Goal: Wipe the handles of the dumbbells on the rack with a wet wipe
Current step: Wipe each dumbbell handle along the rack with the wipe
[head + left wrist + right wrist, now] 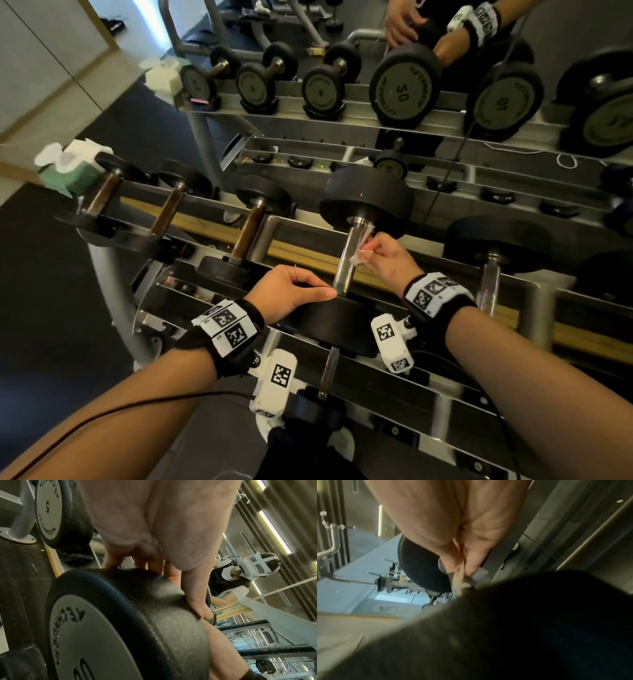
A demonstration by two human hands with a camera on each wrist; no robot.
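A large black dumbbell lies on the rack's top tier, its chrome handle [348, 255] pointing away from me. My right hand [378, 251] pinches a crumpled white wet wipe [363, 245] against the right side of the handle, near the far head [366, 198]. The right wrist view shows the fingers [471, 563] pinching the wipe [482, 573] beside that far head [419, 566]. My left hand [301, 289] grips the near head [329, 323], with the thumb stretched toward the handle's base. In the left wrist view its fingers [171, 574] curl over the rim of the head [128, 615].
Smaller dumbbells with brown handles [247, 233] lie to the left on the same tier. Another chrome-handled one [490, 277] is on the right. A green pack of wipes [73, 171] sits at the rack's left end. A mirror [404, 85] behind reflects the rack. A lower tier [376, 383] lies under my wrists.
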